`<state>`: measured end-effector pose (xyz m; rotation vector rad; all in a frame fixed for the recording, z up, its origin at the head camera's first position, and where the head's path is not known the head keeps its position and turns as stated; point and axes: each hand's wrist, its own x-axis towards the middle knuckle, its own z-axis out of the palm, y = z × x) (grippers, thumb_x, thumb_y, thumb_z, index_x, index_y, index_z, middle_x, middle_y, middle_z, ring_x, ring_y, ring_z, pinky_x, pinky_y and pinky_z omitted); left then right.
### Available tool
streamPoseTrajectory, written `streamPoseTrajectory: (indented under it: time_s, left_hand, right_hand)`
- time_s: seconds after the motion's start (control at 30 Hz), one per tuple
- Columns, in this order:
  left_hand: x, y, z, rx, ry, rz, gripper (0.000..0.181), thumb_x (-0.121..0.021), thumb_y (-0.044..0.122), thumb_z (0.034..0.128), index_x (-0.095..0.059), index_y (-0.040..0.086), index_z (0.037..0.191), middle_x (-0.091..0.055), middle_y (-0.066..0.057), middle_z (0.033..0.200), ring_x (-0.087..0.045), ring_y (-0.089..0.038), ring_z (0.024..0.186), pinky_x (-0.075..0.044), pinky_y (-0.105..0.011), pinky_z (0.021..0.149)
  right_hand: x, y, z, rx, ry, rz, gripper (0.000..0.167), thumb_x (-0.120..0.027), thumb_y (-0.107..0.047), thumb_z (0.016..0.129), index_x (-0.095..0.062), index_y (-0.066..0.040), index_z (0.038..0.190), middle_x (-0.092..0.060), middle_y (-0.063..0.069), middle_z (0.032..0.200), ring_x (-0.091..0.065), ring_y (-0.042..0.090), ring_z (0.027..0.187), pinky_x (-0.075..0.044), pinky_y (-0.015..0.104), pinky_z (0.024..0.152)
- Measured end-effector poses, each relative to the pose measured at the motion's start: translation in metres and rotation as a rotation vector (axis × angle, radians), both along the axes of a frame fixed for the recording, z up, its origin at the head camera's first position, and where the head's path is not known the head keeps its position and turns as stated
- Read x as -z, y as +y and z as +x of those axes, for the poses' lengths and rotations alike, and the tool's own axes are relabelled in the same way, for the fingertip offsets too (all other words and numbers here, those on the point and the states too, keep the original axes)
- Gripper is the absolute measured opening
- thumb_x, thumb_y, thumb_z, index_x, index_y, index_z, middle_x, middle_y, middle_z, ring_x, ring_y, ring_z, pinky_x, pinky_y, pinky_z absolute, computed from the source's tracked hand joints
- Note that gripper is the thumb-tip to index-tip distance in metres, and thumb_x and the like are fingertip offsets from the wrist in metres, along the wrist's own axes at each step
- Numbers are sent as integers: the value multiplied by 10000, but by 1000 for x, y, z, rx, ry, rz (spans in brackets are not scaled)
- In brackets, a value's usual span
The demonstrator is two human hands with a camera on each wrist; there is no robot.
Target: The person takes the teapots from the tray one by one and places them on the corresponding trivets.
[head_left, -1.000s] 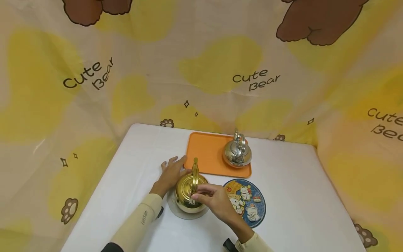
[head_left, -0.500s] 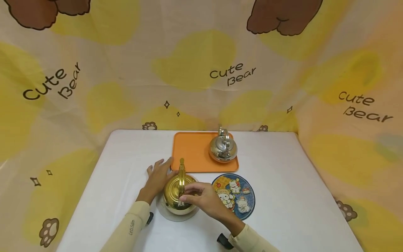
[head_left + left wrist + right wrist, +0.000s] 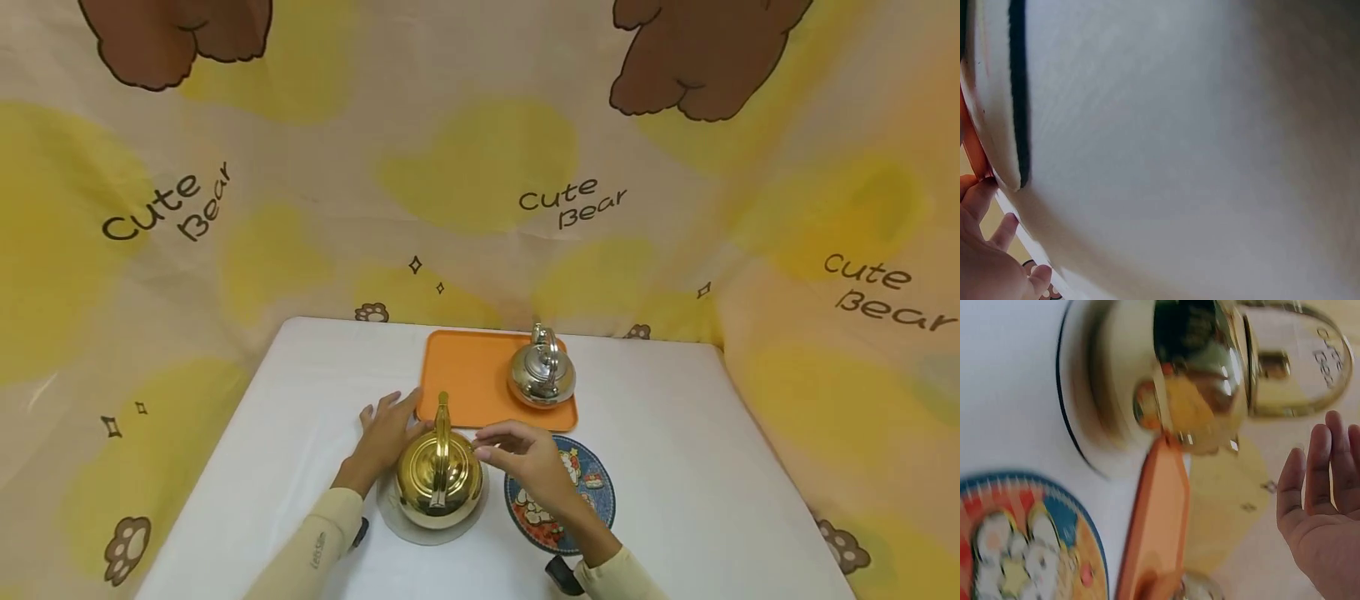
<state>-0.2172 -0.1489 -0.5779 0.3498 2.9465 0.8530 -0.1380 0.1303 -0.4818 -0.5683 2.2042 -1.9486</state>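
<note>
A shiny gold kettle [image 3: 461, 482] with an upright arched handle [image 3: 442, 446] stands on a pale round mat [image 3: 422, 537]. Beside its left flank lies my left hand [image 3: 386, 437], fingers spread forward towards the tray's near left corner; whether it touches the kettle is hidden. In the left wrist view, that hand [image 3: 988, 250] is partly cut off near the mat's dark edge. To the right of the kettle hovers my right hand [image 3: 528, 458], holding nothing. The right wrist view shows this hand [image 3: 1329, 512] with extended fingers, apart from the gold kettle's handle [image 3: 1335, 387].
Behind the gold kettle lies an orange tray [image 3: 465, 383], a silver kettle [image 3: 542, 379] standing on its right side. A blue round mat [image 3: 558, 542] printed with cartoon bears lies partly beneath my right hand. Patterned cloth walls border the white table [image 3: 675, 467].
My right hand has let go of the gold kettle's handle and moved right and slightly away. The left hand stays beside the kettle. The head view has shifted.
</note>
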Motion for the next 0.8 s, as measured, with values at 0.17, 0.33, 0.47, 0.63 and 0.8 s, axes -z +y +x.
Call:
streamPoseTrajectory:
  time_s: [0.17, 0.33, 0.47, 0.63, 0.8]
  left_hand:
    - [-2, 6, 2, 0, 6, 23, 797, -664, 512, 989, -424, 105, 1630, -512, -118, 1618, -325, -460, 1549, -104, -814, 1171]
    - [-5, 2, 8, -9, 54, 30, 797, -666, 526, 971, -470, 70, 1595, -551, -151, 1578, -375, -490, 1502, -148, -836, 1135]
    - [-5, 2, 10, 7, 64, 35, 809, -648, 548, 972, -464, 69, 1598, -544, -158, 1582, -376, -504, 1500, -155, -846, 1129]
    - [-6, 1, 9, 7, 47, -2, 776, -675, 488, 996, -443, 82, 1614, -537, -144, 1592, -373, -497, 1510, -166, -841, 1136]
    - [-8, 1, 8, 4, 43, -9, 765, -688, 459, 1002, -438, 75, 1616, -535, -148, 1593, -374, -494, 1512, -167, -835, 1140]
  right_hand:
    - [-7, 24, -10, 59, 9, -16, 246, -738, -108, 1000, -730, -1, 1221, -749, 191, 1182, -739, 153, 1068, -612, 287, 923]
    - [-18, 41, -27, 99, 75, 13, 263, -743, -111, 1001, -724, 1, 1238, -734, 225, 1201, -735, 157, 1075, -614, 293, 919]
    - [-24, 58, -40, 184, 106, 53, 282, -766, -130, 988, -734, -17, 1245, -743, 170, 1205, -722, 152, 1078, -599, 263, 917]
    - [-26, 76, -59, 259, 126, 106, 304, -780, -161, 985, -738, -16, 1248, -742, 147, 1213, -707, 131, 1080, -591, 241, 889]
    - [-23, 90, -77, 308, 147, 165, 319, -793, -206, 979, -750, -31, 1242, -751, 138, 1197, -695, 132, 1085, -574, 238, 890]
